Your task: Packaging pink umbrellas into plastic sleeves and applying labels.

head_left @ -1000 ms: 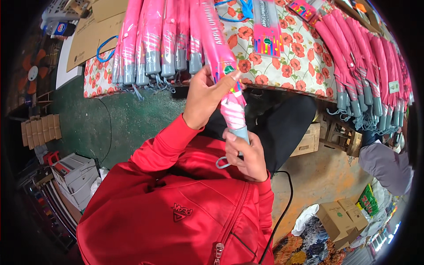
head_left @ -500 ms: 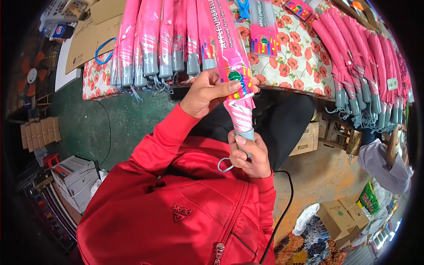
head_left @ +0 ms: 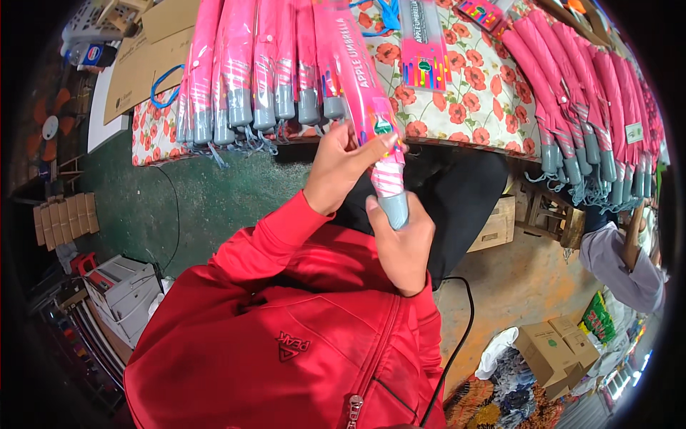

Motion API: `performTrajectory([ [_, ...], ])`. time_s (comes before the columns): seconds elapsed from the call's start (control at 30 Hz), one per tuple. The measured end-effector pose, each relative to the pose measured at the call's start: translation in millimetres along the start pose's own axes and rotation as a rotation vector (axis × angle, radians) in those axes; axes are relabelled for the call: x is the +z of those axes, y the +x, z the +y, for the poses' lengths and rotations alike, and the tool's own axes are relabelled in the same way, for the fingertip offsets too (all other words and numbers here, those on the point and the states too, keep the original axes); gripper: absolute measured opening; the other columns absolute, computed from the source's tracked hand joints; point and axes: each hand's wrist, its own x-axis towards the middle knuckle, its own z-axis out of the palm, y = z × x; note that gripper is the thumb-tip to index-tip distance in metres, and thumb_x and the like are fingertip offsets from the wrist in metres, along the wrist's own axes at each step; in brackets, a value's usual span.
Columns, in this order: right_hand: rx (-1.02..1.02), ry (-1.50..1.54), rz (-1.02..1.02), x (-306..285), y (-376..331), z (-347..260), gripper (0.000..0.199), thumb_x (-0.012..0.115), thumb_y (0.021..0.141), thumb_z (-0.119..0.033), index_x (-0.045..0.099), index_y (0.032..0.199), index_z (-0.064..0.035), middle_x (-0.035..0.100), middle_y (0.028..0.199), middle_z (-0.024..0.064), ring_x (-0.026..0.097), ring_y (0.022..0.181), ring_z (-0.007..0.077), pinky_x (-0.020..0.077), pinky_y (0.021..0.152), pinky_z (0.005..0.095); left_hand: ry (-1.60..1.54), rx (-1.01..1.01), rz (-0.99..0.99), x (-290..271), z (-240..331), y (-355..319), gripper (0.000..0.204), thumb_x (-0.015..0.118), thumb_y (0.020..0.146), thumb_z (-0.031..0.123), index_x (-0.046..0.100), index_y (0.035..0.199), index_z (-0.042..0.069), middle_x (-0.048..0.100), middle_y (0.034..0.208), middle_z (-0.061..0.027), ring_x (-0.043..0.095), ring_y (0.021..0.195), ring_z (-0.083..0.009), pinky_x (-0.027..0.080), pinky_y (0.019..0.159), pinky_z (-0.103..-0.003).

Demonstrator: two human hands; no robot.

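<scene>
A folded pink umbrella point(head_left: 389, 179) with white stripes and a grey handle slants up from my lap toward the table, most of it inside a clear printed plastic sleeve point(head_left: 357, 79). My left hand point(head_left: 346, 164) grips the sleeve near its lower end, thumb on top. Lower down, my right hand point(head_left: 406, 243) is closed round the grey handle, its fingers partly hidden beneath. Just left of the sleeve lies a row of sleeved pink umbrellas point(head_left: 264, 64), handles toward me. A flat printed sleeve point(head_left: 424, 50) rests on the table to the right.
Unsleeved pink umbrellas point(head_left: 572, 93) are heaped at the table's right, cords hanging over the edge. A flowered cloth point(head_left: 471, 107) covers the table. Blue ties point(head_left: 389, 16) lie at the back. Cardboard boxes point(head_left: 561, 350) stand on the floor at right, near a person's grey sleeve point(head_left: 622, 264).
The umbrella's striped end has gone further up into the sleeve, so less of it shows. My right hand has turned its back upward on the handle; my left hand has shifted slightly down.
</scene>
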Motion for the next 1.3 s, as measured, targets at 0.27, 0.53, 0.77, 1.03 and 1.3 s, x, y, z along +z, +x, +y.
performTrajectory([
  [0.27, 0.56, 0.68, -0.321, -15.8, 7.7, -4.9, 0.017, 0.07, 0.088, -0.015, 0.064, 0.093, 0.0007, 0.059, 0.066, 0.0089, 0.045, 0.053, 0.0174, 0.0409, 0.054, 0.0297, -0.208, -0.151, -0.265, -4.8, 4.3, -11.0, 0.031, 0.067, 0.093, 0.005, 0.059, 0.121, -0.005, 0.07, 0.112, -0.0183, 0.071, 0.097, -0.0237, 0.057, 0.087, -0.032],
  [0.53, 0.146, 0.04, -0.179, -15.6, 1.2, 3.2, 0.024, 0.072, 0.083, -0.01, 0.064, 0.104, -0.0007, 0.063, 0.072, 0.0131, 0.053, 0.054, 0.0264, 0.0468, 0.056, 0.0356, -0.298, -0.09, -0.144, -10.9, 8.2, 3.9, 0.031, 0.063, 0.095, 0.006, 0.057, 0.124, -0.006, 0.069, 0.117, -0.0207, 0.07, 0.105, -0.0288, 0.058, 0.091, -0.036],
  [0.77, -0.22, -0.445, 0.144, -8.4, -2.6, 16.0, 0.04, 0.074, 0.078, -0.005, 0.062, 0.116, -0.0017, 0.068, 0.091, 0.015, 0.061, 0.067, 0.0351, 0.0496, 0.061, 0.039, -0.24, -0.065, -0.107, -3.2, -3.6, -3.1, 0.034, 0.059, 0.097, 0.009, 0.055, 0.127, -0.007, 0.067, 0.12, -0.0221, 0.069, 0.108, -0.0316, 0.057, 0.092, -0.039],
  [1.03, -0.193, -0.386, 0.116, -16.1, -19.9, 30.9, 0.042, 0.075, 0.076, -0.003, 0.063, 0.116, -0.0002, 0.07, 0.1, 0.0159, 0.067, 0.081, 0.035, 0.0529, 0.071, 0.0386, -0.258, 0.044, 0.011, -20.6, 7.0, 14.0, 0.037, 0.059, 0.099, 0.015, 0.054, 0.129, -0.005, 0.066, 0.123, -0.0216, 0.068, 0.108, -0.0313, 0.056, 0.094, -0.04],
  [1.3, -0.252, -0.373, 0.143, -13.7, -18.5, 30.1, 0.045, 0.075, 0.08, -0.009, 0.059, 0.122, -0.0003, 0.068, 0.098, 0.0155, 0.064, 0.072, 0.0333, 0.051, 0.065, 0.0373, -0.104, -0.017, -0.081, 2.7, -6.5, -9.0, 0.038, 0.061, 0.099, 0.018, 0.053, 0.129, -0.003, 0.067, 0.122, -0.0197, 0.069, 0.103, -0.0292, 0.056, 0.09, -0.038],
])
